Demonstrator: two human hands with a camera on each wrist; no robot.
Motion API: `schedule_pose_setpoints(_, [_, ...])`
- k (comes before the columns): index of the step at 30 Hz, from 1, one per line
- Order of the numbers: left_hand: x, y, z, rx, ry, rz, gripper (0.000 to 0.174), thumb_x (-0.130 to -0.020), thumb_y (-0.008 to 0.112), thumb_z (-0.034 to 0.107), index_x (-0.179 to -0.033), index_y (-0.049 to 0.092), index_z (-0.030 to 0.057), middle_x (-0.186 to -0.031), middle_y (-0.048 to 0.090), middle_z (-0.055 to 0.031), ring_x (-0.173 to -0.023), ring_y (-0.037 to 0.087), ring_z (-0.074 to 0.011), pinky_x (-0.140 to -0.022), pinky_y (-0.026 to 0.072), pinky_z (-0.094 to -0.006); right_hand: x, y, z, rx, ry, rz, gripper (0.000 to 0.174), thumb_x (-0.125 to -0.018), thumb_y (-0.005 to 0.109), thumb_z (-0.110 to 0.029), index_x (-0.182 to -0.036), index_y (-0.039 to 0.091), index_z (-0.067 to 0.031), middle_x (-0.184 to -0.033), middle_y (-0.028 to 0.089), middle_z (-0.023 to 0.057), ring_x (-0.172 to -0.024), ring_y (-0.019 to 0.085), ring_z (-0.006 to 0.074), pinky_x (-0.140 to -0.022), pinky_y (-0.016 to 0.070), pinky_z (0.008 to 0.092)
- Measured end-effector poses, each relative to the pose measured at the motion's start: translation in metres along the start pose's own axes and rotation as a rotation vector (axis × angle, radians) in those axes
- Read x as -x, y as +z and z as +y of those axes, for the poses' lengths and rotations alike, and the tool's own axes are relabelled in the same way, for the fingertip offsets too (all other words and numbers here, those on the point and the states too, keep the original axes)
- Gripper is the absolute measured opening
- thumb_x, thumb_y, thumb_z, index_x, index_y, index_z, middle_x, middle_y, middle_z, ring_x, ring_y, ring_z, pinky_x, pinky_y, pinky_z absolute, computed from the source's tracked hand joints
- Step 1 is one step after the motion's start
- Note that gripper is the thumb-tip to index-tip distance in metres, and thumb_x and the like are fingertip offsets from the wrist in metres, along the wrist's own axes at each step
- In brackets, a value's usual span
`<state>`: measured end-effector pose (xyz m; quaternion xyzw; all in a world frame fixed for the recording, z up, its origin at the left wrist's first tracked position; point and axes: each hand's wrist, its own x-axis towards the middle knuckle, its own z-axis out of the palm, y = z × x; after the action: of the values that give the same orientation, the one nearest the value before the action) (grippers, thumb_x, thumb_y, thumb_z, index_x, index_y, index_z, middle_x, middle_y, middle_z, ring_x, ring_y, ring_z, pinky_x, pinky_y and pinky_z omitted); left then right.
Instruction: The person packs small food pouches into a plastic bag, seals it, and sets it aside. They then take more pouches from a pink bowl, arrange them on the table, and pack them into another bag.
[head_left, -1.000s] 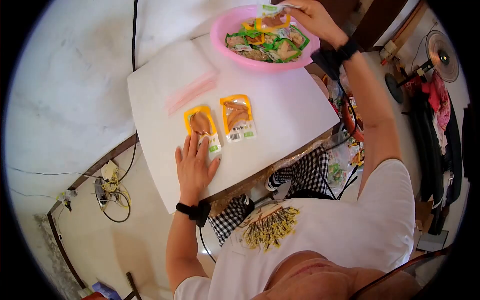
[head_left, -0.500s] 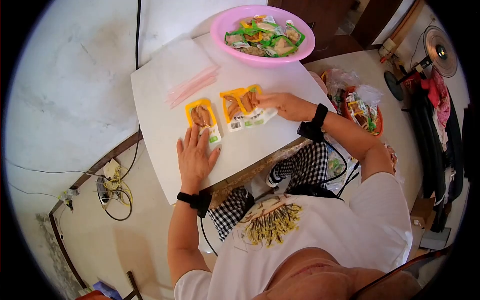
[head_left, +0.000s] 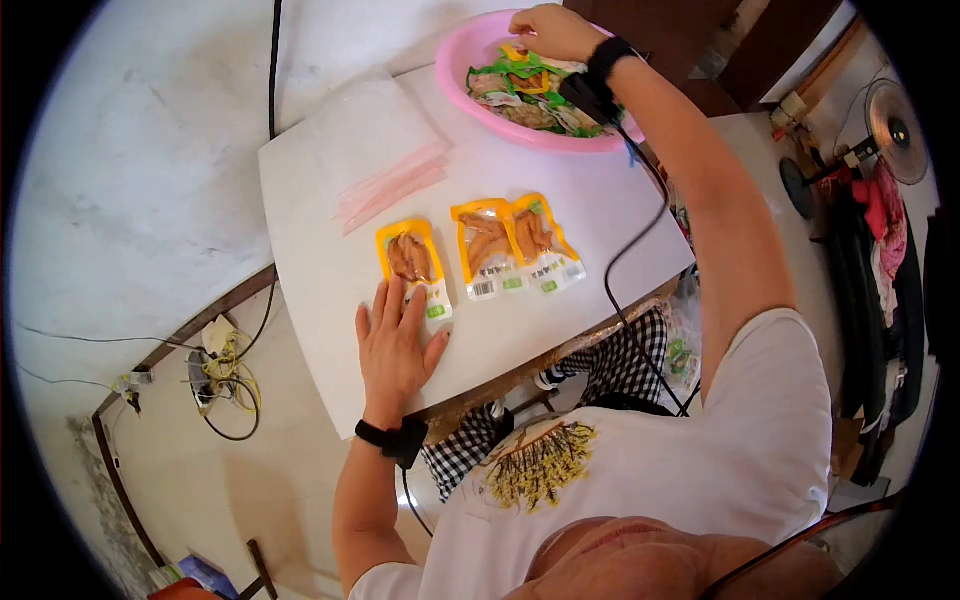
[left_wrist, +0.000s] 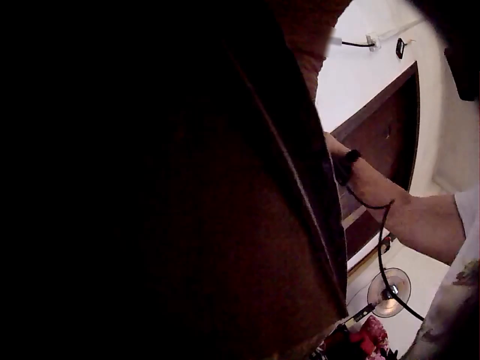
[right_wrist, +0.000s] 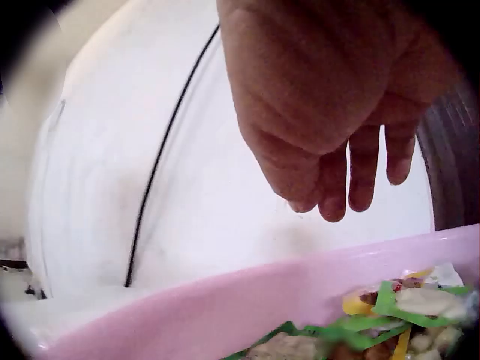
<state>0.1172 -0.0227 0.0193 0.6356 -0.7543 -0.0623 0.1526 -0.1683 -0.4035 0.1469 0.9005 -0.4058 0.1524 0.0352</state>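
Note:
My left hand (head_left: 393, 352) lies with fingers spread on the lower part of a yellow-edged packet (head_left: 410, 258) on the white table. To its right, two similar packets lie side by side, a left one (head_left: 484, 242) and a right one (head_left: 541, 238), their edges touching or overlapping. My right hand (head_left: 556, 32) is over the pink basin (head_left: 452, 75), which holds several green- and yellow-edged packets (head_left: 535, 112). In the right wrist view the right hand (right_wrist: 330, 112) hangs above the basin (right_wrist: 187, 311), fingers pointing down and holding nothing. The left wrist view is mostly dark.
Clear plastic bags with pink edges (head_left: 392, 188) lie flat at the table's back left. A black cable (head_left: 637, 240) hangs from the right wrist across the table's right side. A fan (head_left: 893, 132) stands on the far right.
The right hand brought a packet from the basin, laid it beside the middle one, and moved back to the basin. The left hand has stayed on its packet.

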Motion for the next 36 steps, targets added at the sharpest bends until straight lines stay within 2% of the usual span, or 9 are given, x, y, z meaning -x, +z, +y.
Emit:
schedule_pose_setpoints(5, [-0.002, -0.002, -0.002, 0.006, -0.014, -0.023, 0.062, -0.079, 0.065, 0.037, -0.133, 0.051, 0.0089, -0.146, 0.038, -0.018, -0.136, 0.033, -0.034, -0.108, 0.0228, -0.0553, -0.033, 0.06, 0.016, 0.344, 0.144, 0.012, 0.044, -0.081, 0.064, -0.043, -0.107, 0.067, -0.0082, -0.101, 0.069, 0.0118, -0.093, 0.065, 0.0316, -0.081, 0.051, 0.0409])
schedule_pose_setpoints(6, [-0.001, -0.001, -0.003, 0.012, -0.015, -0.029, 0.062, -0.079, 0.065, 0.037, -0.133, 0.051, 0.009, -0.146, 0.038, -0.0178, -0.136, 0.033, -0.0339, -0.108, 0.0229, -0.0552, -0.039, 0.061, 0.012, 0.397, 0.252, -0.166, 0.052, -0.078, 0.063, -0.052, -0.111, 0.067, -0.0114, -0.103, 0.07, 0.0099, -0.095, 0.066, 0.0319, -0.083, 0.0514, 0.0433])
schedule_pose_setpoints(10, [-0.002, -0.001, -0.004, 0.012, -0.028, -0.031, 0.063, -0.078, 0.066, 0.037, -0.133, 0.051, 0.0092, -0.147, 0.037, -0.0175, -0.136, 0.033, -0.0338, -0.108, 0.0231, -0.0551, -0.043, 0.066, 0.015, 0.447, 0.338, -0.403, 0.046, -0.08, 0.063, -0.048, -0.106, 0.069, -0.0101, -0.103, 0.069, 0.0134, -0.093, 0.066, 0.0308, -0.079, 0.0523, 0.0446])
schedule_pose_setpoints(20, [0.001, -0.002, -0.002, 0.011, -0.023, -0.001, 0.06, -0.08, 0.066, 0.037, -0.132, 0.052, 0.0093, -0.146, 0.038, -0.0173, -0.136, 0.033, -0.033, -0.109, 0.0227, -0.0533, -0.038, 0.026, 0.034, 0.559, 0.232, -0.103, 0.022, -0.09, 0.06, -0.023, -0.1, 0.066, -0.0035, -0.094, 0.069, 0.0142, -0.081, 0.066, 0.029, -0.071, 0.0541, 0.0386])
schedule_pose_setpoints(24, [0.003, 0.001, -0.001, 0.01, -0.011, 0.032, 0.058, -0.081, 0.065, 0.035, -0.131, 0.053, 0.0086, -0.145, 0.039, -0.0178, -0.136, 0.033, -0.0329, -0.109, 0.0231, -0.0529, -0.023, -0.006, 0.057, 0.142, 0.18, 0.3, 0.028, -0.091, 0.046, -0.019, -0.098, 0.067, -0.004, -0.089, 0.066, 0.0214, -0.081, 0.065, 0.0339, -0.07, 0.0531, 0.0412])
schedule_pose_setpoints(27, [0.004, 0.0, 0.0, -0.002, 0.01, 0.068, 0.058, -0.081, 0.065, 0.037, -0.131, 0.053, 0.0096, -0.143, 0.043, -0.0176, -0.134, 0.036, -0.0328, -0.108, 0.0245, -0.0535, 0.015, -0.043, 0.038, -0.275, 0.14, 0.331, 0.028, -0.092, 0.048, -0.022, -0.1, 0.067, -0.0033, -0.083, 0.065, 0.0193, -0.074, 0.065, 0.0284, -0.067, 0.0525, 0.0379])
schedule_pose_setpoints(32, [0.005, 0.007, -0.005, -0.055, 0.043, 0.089, 0.056, -0.083, 0.062, 0.036, -0.131, 0.052, 0.0081, -0.145, 0.04, -0.0172, -0.134, 0.036, -0.0336, -0.107, 0.0254, -0.053, 0.101, -0.08, -0.027, -0.5, 0.082, 0.369, 0.026, -0.097, 0.049, -0.022, -0.103, 0.063, -0.0007, -0.074, 0.061, 0.0017, -0.064, 0.059, 0.0094, -0.057, 0.0485, 0.026])
schedule_pose_setpoints(33, [0.007, 0.01, -0.006, -0.069, 0.048, 0.091, 0.056, -0.083, 0.062, 0.036, -0.131, 0.052, 0.008, -0.145, 0.04, -0.0171, -0.134, 0.037, -0.0335, -0.107, 0.0257, -0.053, 0.122, -0.094, -0.059, -0.499, 0.237, 0.295, 0.023, -0.096, 0.051, -0.019, -0.104, 0.062, -0.0015, -0.071, 0.056, 0.0007, -0.061, 0.053, 0.0065, -0.055, 0.0463, 0.024])
schedule_pose_setpoints(36, [0.009, 0.008, -0.003, -0.06, 0.062, 0.108, 0.057, -0.084, 0.061, 0.037, -0.133, 0.051, 0.0089, -0.146, 0.039, -0.0169, -0.135, 0.036, -0.0328, -0.107, 0.026, -0.0528, 0.172, -0.11, -0.113, -0.461, 0.123, 0.213, 0.019, -0.098, 0.046, -0.014, -0.097, 0.059, 0.0011, -0.087, 0.064, 0.0064, -0.078, 0.062, 0.0121, -0.068, 0.0508, 0.026])
